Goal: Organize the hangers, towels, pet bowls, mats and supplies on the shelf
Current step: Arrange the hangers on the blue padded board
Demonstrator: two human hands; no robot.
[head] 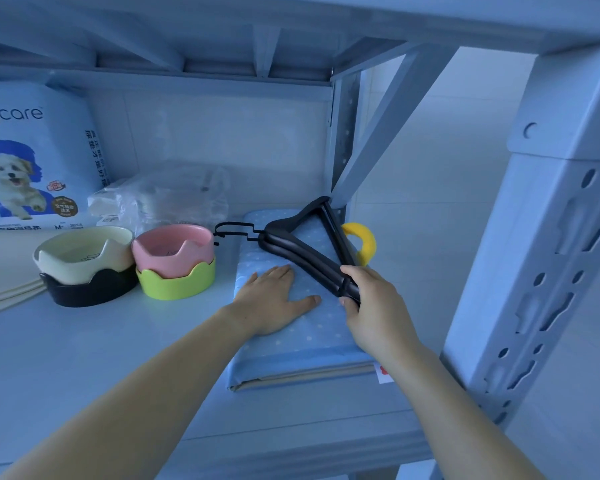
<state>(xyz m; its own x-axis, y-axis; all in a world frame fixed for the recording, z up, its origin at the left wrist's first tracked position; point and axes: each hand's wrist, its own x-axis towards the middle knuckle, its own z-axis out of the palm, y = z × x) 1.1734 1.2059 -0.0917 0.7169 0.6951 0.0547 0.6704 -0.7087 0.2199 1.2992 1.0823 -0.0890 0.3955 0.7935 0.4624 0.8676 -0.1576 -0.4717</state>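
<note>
A stack of black hangers (305, 251) lies on a folded blue dotted towel (291, 341) at the right of the shelf (84, 368). My right hand (371, 306) grips the hangers' near corner. My left hand (274, 299) rests flat on the towel, fingers spread. Left of the towel, a pink bowl (172, 245) sits in a green one (175, 284), and a cream bowl (84, 254) sits in a black one (87, 289). Beige mats (4, 271) lie at the far left.
A pet-pad bag with a dog picture (32, 157) stands at the back left beside clear plastic packets (167, 195). A yellow handle (362, 242) shows behind the hangers. The grey shelf upright (548, 254) rises close on the right.
</note>
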